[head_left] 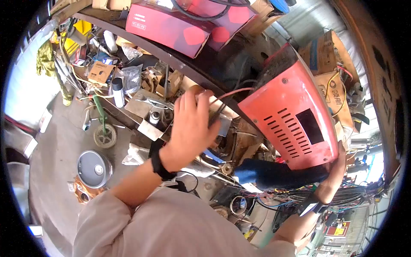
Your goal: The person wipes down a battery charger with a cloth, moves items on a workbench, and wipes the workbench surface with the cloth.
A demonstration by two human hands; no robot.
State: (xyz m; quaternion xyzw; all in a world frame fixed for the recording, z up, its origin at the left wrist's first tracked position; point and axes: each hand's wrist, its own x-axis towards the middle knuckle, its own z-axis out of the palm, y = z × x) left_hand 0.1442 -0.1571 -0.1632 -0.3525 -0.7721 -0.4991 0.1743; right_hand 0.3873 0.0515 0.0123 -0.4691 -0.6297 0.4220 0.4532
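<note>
A red metal box with vent slots and a dark rectangular window is tilted beside the shelf. My right hand grips its lower right edge; part of the fingers is hidden behind it. A dark blue cloth hangs just under the box, close to my right forearm. My left hand is closed around cables, left of the box. A reddish cable runs from the box to this hand, and dark cable shows beside its thumb.
Pink-red cartons lie on the dark shelf above. Cardboard boxes stand behind the red box. Below are a spray can, a small bottle, a green-framed wheel, a grey round container and tangled wires.
</note>
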